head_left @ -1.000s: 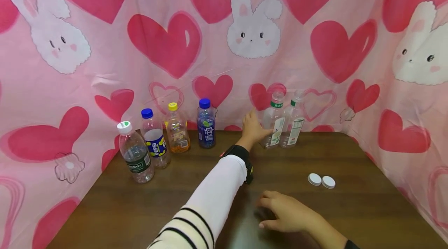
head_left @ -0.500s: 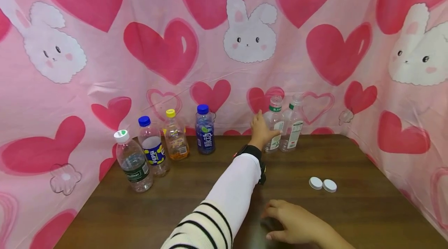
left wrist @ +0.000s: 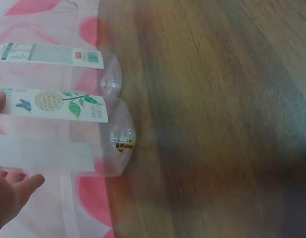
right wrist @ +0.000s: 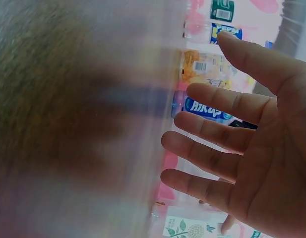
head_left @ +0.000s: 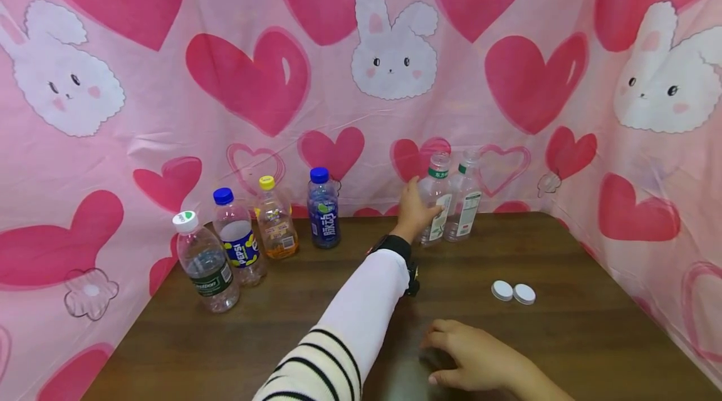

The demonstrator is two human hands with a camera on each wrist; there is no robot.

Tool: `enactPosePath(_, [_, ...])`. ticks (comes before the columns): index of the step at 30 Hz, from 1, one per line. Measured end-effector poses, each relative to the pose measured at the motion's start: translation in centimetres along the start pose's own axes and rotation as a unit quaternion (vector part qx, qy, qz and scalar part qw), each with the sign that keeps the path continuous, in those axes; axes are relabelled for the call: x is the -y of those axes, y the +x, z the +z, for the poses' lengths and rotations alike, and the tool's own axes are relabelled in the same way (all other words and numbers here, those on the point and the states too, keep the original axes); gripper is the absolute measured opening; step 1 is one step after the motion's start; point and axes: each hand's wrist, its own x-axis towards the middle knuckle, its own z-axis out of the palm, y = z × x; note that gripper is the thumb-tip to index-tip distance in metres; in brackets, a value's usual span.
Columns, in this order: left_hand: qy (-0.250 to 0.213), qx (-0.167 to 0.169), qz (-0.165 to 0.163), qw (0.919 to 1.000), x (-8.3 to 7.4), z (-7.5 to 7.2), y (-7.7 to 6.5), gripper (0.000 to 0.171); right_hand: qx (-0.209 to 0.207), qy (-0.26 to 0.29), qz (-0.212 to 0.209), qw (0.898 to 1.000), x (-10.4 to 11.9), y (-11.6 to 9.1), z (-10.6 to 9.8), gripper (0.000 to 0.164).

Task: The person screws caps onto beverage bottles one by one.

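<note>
My left hand is at the left side of a clear, uncapped bottle with a green neck band. The thumb lies across the front of its label in the head view. In the left wrist view the fingers stand spread at the bottle's other side, right by its wall. A second clear bottle stands upright just to the right. My right hand hovers over the near part of the table, holding nothing. Its fingers are spread and fairly straight in the right wrist view.
Two white caps lie side by side on the brown table, right of the hands. At left stand a white-capped bottle, a Pepsi bottle, a yellow-capped bottle and a blue bottle. A pink heart-patterned cloth hangs behind.
My left hand has moved right, from beside the nearer clear bottle to right up against it, its thumb now over the label. The right hand stays much the same; the head view has shifted slightly.
</note>
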Motion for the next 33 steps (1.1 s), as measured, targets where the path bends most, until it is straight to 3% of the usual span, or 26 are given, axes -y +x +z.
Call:
enactPosePath(5, [-0.003,0.022,0.038,0.999,0.4,-1.6,-0.1,0.085,-0.003,-0.007,-0.008,1.0,0.0,-0.1,-0.1,0.037])
enactPosePath(9, [-0.027,0.054,0.072,0.9956,0.3,-4.0,-1.4,0.083,-0.007,-0.019,-0.015,1.0,0.0,-0.2,0.0,0.037])
enactPosePath(22, [-0.03,0.165,0.1,0.9807,-1.7,-12.9,-11.3,0.088,-0.025,-0.034,-0.01,0.999,-0.3,-1.3,-0.8,0.035])
enactPosePath(27, [-0.05,0.187,0.104,0.9755,-1.4,-14.9,-14.6,0.087,-0.031,-0.042,-0.014,0.999,-0.5,-1.8,-1.1,0.037])
enactPosePath(33, [-0.051,0.181,0.127,0.9739,-1.1,-16.1,-17.2,0.089,-0.03,-0.045,-0.012,0.998,-0.4,-2.2,-1.1,0.037])
